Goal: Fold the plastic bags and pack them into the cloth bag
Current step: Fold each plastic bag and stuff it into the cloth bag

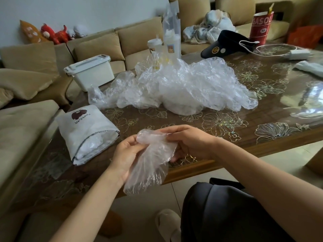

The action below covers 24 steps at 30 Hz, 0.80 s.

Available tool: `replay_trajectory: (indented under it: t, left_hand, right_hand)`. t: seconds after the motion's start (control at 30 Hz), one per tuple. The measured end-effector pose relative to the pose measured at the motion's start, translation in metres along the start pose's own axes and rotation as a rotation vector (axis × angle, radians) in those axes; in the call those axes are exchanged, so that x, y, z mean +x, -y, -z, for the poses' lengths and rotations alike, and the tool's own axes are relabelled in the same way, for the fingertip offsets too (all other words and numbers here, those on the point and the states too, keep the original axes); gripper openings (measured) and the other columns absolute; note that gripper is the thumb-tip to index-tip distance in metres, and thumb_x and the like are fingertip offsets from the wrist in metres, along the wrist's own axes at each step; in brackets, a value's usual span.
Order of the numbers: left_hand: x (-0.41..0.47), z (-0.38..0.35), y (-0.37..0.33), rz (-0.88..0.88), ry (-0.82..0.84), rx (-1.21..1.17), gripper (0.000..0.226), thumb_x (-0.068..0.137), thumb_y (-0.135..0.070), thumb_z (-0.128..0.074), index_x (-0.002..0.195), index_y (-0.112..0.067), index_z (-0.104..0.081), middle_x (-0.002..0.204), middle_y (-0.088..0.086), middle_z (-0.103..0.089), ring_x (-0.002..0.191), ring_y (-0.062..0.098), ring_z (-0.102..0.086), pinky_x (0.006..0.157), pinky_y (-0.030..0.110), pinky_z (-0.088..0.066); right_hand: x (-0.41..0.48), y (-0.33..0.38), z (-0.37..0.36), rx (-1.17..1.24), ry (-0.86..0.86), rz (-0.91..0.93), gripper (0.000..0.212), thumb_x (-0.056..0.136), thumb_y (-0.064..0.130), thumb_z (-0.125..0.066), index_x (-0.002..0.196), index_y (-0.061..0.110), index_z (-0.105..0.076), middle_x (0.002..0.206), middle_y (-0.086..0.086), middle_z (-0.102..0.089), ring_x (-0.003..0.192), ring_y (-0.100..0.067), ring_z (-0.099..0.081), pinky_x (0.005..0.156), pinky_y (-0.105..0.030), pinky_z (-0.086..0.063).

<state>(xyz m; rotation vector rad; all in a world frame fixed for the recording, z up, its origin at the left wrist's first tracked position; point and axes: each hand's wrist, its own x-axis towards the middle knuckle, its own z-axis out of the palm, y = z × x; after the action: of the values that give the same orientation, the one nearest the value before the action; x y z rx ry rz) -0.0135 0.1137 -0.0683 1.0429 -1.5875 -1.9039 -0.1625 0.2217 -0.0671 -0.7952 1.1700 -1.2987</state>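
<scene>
My lap, in dark cloth (227, 212), sits nearest, with a pale slipper (167, 222) on the floor beside it.

Above the near tabletop edge (192, 170), both my hands hold one clear plastic bag (148, 165). My left hand (125, 154) is closed loosely around the bag's left side, fingers curled on the film. My right hand (190, 142) pinches the bag's bunched top and right edge, thumb over the film and fingertips under it. The rest of the bag hangs crumpled below the hands, past the tabletop edge.

The cloth bag (87, 131) lies flat at the tabletop's left, just left of my left hand and apart from it. It is white, printed with a brown bear and the word "POPULAR", and has a dark drawstring. Its mouth faces me and stands open; white material shows inside.

Farther back, at the tabletop's middle, lies a loose pile of clear plastic bags (183, 84), unfolded and crumpled. It is well apart from the cloth bag.

Behind the pile stand two lidded cups (164, 44) and an upright clear bag. A white lidded box (90, 70) sits left of the pile on the sofa (97, 46). A dark visor (225, 44), a white cable with charger (297, 54) and a red paper tub (260, 27) occupy the far right.
</scene>
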Motion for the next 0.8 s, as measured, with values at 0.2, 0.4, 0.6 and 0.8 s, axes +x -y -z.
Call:
replay_trajectory:
  t: [0.2, 0.4, 0.6, 0.8]
  left_hand:
    - [0.001, 0.012, 0.001, 0.348, 0.146, -0.247, 0.032, 0.086, -0.026, -0.048, 0.108, -0.006, -0.058, 0.081, 0.007, -0.054, 0.071, 0.02, -0.052, 0.068, 0.033, -0.044]
    - [-0.01, 0.02, 0.001, 0.295, 0.434, -0.119, 0.041, 0.076, -0.024, -0.07, 0.113, -0.008, -0.066, 0.109, 0.014, -0.068, 0.095, 0.025, -0.066, 0.081, 0.037, -0.056]
    - [0.0, 0.022, -0.004, 0.274, 0.262, -0.081, 0.03, 0.07, -0.008, -0.062, 0.1, -0.006, -0.064, 0.089, 0.012, -0.071, 0.077, 0.019, -0.069, 0.072, 0.029, -0.057]
    - [0.021, 0.011, -0.005, 0.183, 0.15, -0.25, 0.018, 0.088, -0.005, -0.056, 0.104, -0.006, -0.064, 0.088, 0.009, -0.073, 0.074, 0.017, -0.071, 0.064, 0.026, -0.059]
  right_hand:
    - [-0.003, 0.003, 0.004, -0.174, -0.036, 0.055, 0.041, 0.093, -0.008, -0.039, 0.087, 0.011, -0.075, 0.09, 0.001, -0.071, 0.069, -0.014, -0.065, 0.057, -0.028, -0.057]
    - [-0.004, 0.003, 0.001, -0.327, -0.104, 0.101, 0.047, 0.091, -0.011, -0.037, 0.087, 0.015, -0.075, 0.109, -0.003, -0.068, 0.096, -0.024, -0.062, 0.079, -0.032, -0.056]
    - [-0.002, 0.001, 0.001, -0.389, -0.282, 0.174, 0.055, 0.085, -0.012, -0.047, 0.132, 0.017, -0.05, 0.122, -0.008, -0.056, 0.094, -0.017, -0.06, 0.071, -0.025, -0.054]
    - [0.015, -0.014, 0.006, -1.483, -0.477, 0.594, 0.095, 0.069, 0.008, -0.075, 0.147, 0.02, -0.022, 0.149, -0.016, -0.027, 0.135, -0.029, -0.027, 0.113, -0.042, -0.021]
